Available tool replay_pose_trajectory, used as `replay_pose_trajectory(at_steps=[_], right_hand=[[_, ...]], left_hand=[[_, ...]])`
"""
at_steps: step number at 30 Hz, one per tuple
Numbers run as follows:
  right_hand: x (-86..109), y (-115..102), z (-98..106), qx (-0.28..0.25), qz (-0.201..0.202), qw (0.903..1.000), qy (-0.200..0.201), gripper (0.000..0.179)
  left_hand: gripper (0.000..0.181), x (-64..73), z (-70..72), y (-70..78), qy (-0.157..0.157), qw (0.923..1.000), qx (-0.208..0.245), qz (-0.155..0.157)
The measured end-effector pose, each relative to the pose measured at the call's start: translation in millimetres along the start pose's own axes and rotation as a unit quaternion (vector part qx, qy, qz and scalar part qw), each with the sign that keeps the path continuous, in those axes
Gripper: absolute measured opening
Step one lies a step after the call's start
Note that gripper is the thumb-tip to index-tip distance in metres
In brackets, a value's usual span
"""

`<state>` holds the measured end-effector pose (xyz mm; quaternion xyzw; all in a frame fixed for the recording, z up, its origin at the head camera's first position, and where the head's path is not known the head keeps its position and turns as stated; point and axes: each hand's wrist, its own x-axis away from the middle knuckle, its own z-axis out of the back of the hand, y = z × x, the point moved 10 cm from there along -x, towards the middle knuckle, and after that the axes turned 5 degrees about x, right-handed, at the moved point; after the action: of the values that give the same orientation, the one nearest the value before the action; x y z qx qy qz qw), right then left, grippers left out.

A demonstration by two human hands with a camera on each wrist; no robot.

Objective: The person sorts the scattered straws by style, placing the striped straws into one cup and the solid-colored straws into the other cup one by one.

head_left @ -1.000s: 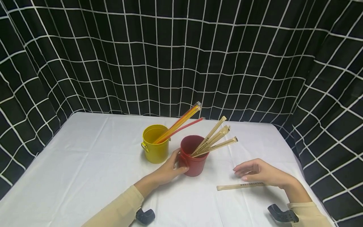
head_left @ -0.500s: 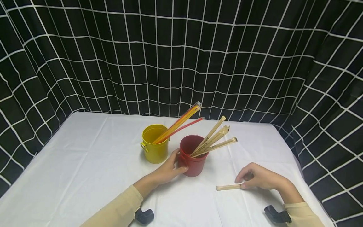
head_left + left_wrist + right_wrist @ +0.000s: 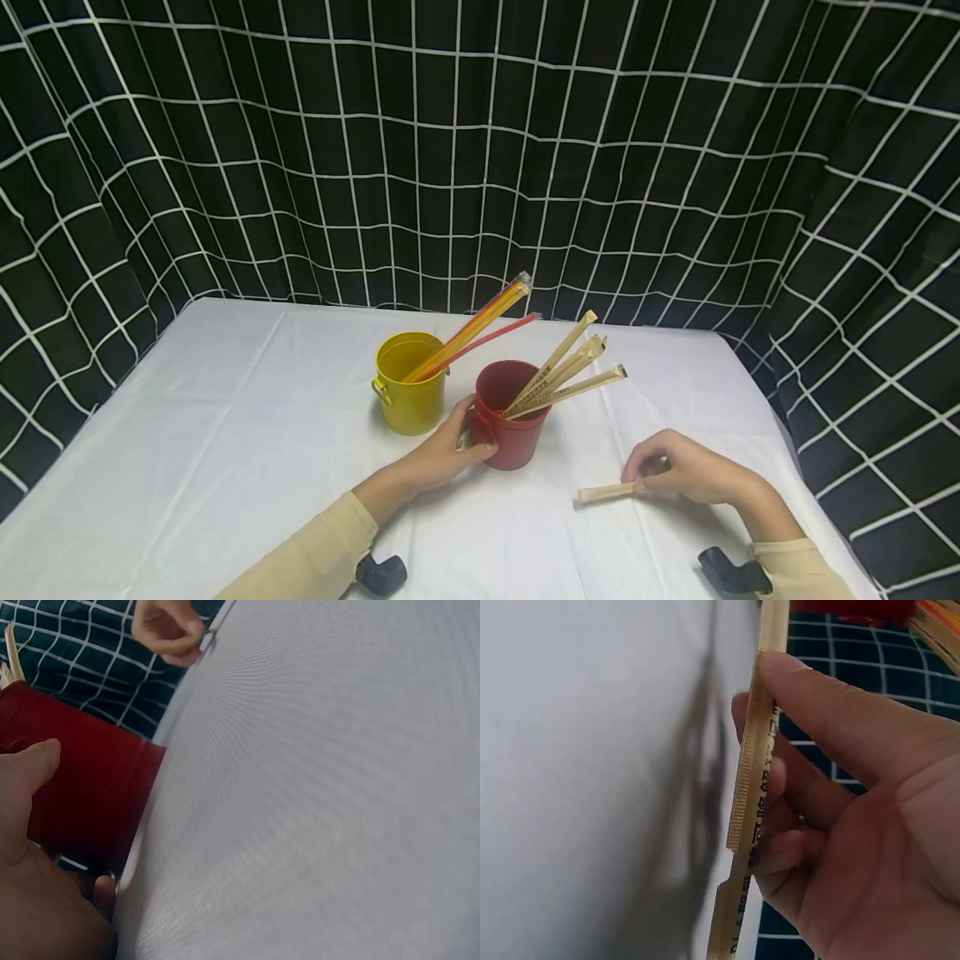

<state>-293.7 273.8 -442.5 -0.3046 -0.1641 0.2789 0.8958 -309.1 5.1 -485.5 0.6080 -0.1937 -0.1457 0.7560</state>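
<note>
My left hand (image 3: 441,454) grips the side of a small red bucket (image 3: 519,446), thumb on its near face. Several straws in brown paper wrappers (image 3: 570,367) lean out of that bucket to the right. Close over the white cloth, my right hand (image 3: 690,468) pinches one more paper-wrapped straw (image 3: 603,492) between thumb and fingers. The right wrist view shows dark printing along this straw (image 3: 754,772), with its shadow on the cloth beside it. In the left wrist view the red bucket (image 3: 90,780) stands upright against my thumb.
Just left of the red bucket stands a yellow bucket (image 3: 412,408) with a handle. Red, orange and yellow straws (image 3: 472,333) in clear wrap lean out of it. A white cloth (image 3: 225,433) covers the table, and a black curtain with white grid lines (image 3: 450,150) hangs behind.
My right hand has come down and left onto the paper-wrapped straw, pinched it, and raised its left end slightly off the cloth. My left hand stays on the red bucket.
</note>
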Motion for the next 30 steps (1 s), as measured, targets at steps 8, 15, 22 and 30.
replay_pose_trajectory(at_steps=[8, 15, 22, 30], right_hand=[[9.4, -14.5, 26.9, -0.054, 0.048, 0.9959, 0.055, 0.009], [18.9, -29.2, 49.2, -0.118, 0.076, 0.9832, 0.117, 0.016], [31.7, -55.3, 72.0, -0.158, 0.098, 0.9619, 0.200, 0.032], [48.1, -95.0, 91.8, -0.262, 0.183, 0.9102, 0.264, 0.050]], left_hand=[[0.085, -1.2, -0.2, -2.5, -0.001, 1.0000, 0.004, 0.000], [0.084, 0.7, -0.3, -0.3, -0.001, 1.0000, 0.006, -0.004], [0.084, -2.7, 1.1, 1.5, 0.000, 1.0000, 0.003, -0.007], [0.082, -2.4, -1.0, 1.8, 0.001, 0.9999, 0.010, -0.011]])
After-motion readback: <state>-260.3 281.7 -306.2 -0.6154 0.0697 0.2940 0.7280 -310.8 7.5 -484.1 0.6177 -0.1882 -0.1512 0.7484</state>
